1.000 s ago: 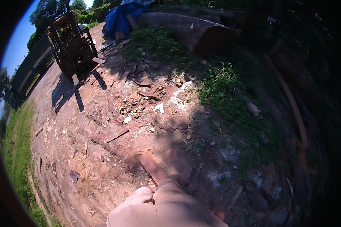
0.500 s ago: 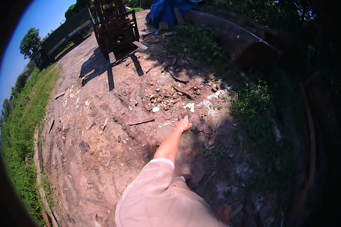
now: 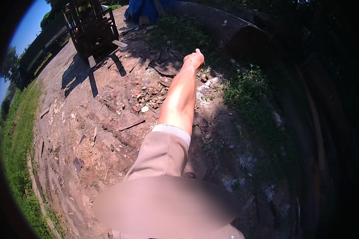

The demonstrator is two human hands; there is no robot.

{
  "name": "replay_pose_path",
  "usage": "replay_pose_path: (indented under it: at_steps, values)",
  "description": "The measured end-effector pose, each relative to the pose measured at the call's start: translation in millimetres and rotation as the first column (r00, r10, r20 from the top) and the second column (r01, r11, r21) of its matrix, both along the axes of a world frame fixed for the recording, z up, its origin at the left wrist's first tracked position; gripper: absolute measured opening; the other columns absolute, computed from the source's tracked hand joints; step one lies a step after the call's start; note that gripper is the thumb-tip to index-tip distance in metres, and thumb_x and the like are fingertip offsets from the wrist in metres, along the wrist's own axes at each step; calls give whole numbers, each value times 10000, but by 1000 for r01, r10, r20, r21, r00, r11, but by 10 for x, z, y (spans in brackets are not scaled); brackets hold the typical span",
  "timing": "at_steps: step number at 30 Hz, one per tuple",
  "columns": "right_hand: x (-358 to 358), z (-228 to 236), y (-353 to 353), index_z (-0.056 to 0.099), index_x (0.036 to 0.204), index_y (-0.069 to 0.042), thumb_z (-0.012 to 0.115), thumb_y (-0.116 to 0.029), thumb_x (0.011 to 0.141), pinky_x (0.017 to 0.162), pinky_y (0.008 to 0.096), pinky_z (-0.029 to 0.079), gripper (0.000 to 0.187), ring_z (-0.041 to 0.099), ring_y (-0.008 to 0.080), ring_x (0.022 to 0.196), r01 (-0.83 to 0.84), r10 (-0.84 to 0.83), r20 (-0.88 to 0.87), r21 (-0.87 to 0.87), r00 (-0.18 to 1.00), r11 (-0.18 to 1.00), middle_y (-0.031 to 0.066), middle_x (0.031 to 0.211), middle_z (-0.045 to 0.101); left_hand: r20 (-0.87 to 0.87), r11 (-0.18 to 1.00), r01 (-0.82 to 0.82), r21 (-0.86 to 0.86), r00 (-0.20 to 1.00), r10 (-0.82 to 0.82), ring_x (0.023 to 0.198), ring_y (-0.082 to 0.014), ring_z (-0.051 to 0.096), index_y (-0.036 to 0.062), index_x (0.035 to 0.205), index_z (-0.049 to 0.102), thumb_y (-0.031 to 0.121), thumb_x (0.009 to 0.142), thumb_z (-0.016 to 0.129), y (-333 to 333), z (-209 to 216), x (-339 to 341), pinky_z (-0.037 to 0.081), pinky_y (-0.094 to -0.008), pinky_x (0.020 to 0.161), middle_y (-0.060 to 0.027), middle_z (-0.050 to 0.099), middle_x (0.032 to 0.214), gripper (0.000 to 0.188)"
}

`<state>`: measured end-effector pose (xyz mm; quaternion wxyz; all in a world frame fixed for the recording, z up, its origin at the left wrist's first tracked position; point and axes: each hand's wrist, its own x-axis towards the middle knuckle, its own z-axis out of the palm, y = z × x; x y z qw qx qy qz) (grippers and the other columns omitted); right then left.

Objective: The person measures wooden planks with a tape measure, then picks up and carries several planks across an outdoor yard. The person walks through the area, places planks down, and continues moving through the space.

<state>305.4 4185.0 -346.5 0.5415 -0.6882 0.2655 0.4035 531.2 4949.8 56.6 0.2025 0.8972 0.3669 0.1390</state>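
Observation:
My left arm, in a light beige sleeve with a pale cuff [image 3: 173, 132], stretches out ahead over the ground. At its end my left hand [image 3: 193, 59] is closed, most fingers curled in and one digit sticking up at the top. No object shows in it. Beneath the forearm, partly covered by it, lies a heap of broken rubble [image 3: 147, 93] with reddish and pale chips. A whitish lump [image 3: 144, 108] lies at the heap's near edge, and a thin dark wooden strip [image 3: 132, 125] is closer to me. My right hand is out of the picture.
A forklift [image 3: 89, 34] stands at the far left, its forks low, with a truck [image 3: 42, 47] behind. Beyond my hand are a blue tarp [image 3: 139, 11] and a big dark log-like shape [image 3: 223, 26]. Shrubs [image 3: 247, 85] grow on the right, grass [image 3: 20, 131] on the left.
My left hand has risen from low over the rubble to farther out ahead, the arm now straighter. The whole scene has shifted left and up in the view.

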Motion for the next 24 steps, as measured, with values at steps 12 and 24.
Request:
replay_pose_path:
  at_steps: [12, 24]
  values:
    - [127, 0, 351, 488, 1080, -97, 483, -198, 892, 633, 356, 458, 214, 550, 241, 788, -49, 50, 39, -38, 998, 998, 105, 919, 533, -228, 961, 140, -239, 954, -195, 1144, -345, 522, 95, 1343, 379, 273, 944, 182, -238, -1533, -184, 379, -456, 974, -214, 518, 1253, 479]
    - [483, 406, 404, 485, 1131, -72, 470, -151, 901, 721, 354, 467, 244, 555, 252, 878, -272, 314, 217, -205, 924, 940, 135, 1009, 537, -551, 569, -370, -734, 815, -179, 641, -199, 634, 29, 771, 678, 301, 758, 590, -2571, -4756, -4436, 511, -355, 570, -102, 664, 743, 286]
